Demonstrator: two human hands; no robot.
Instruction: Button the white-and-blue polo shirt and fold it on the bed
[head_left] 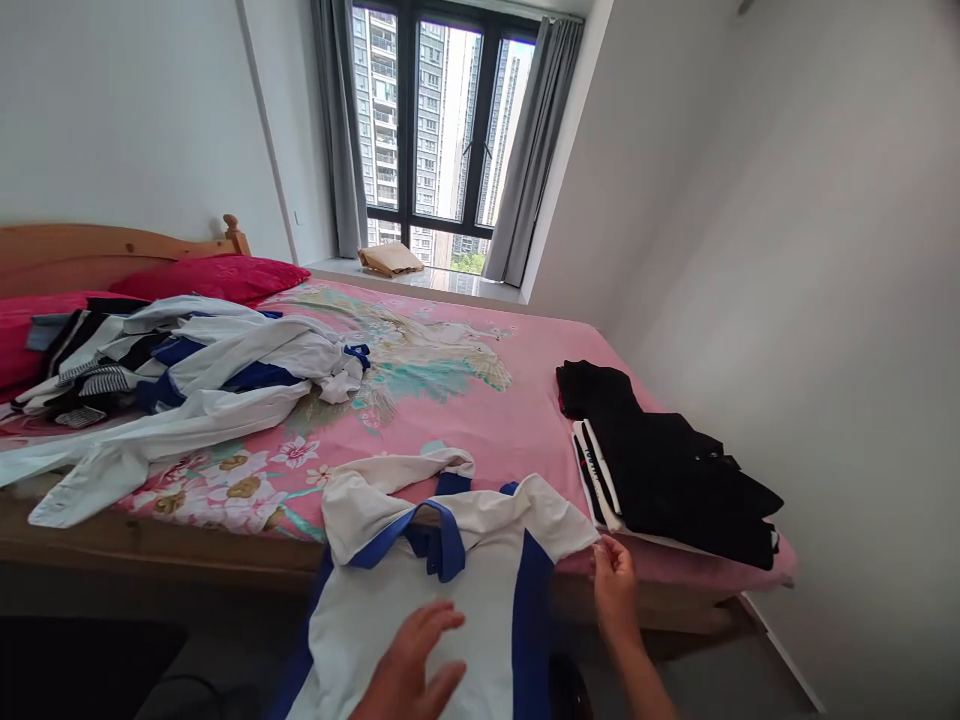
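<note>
A white polo shirt (pixel 480 590) with a blue collar and blue side panels hangs over the front edge of the bed, its upper part lying on the sheet. One of its long sleeves is bent back across the bed. My right hand (pixel 616 585) pinches the shirt's white edge near the right shoulder or sleeve. In front of the shirt's chest is my left hand (pixel 416 660), thumb and fingers apart, holding nothing. Whether it touches the cloth I cannot tell.
A loose heap of white, blue and black clothes (pixel 217 365) lies on the left of the bed (pixel 525 350). Folded black and white clothes (pixel 667 470) are stacked on the right. Red pillows (pixel 217 277) rest by the wooden headboard (pixel 112 242). A brown package (pixel 391 259) sits on the windowsill.
</note>
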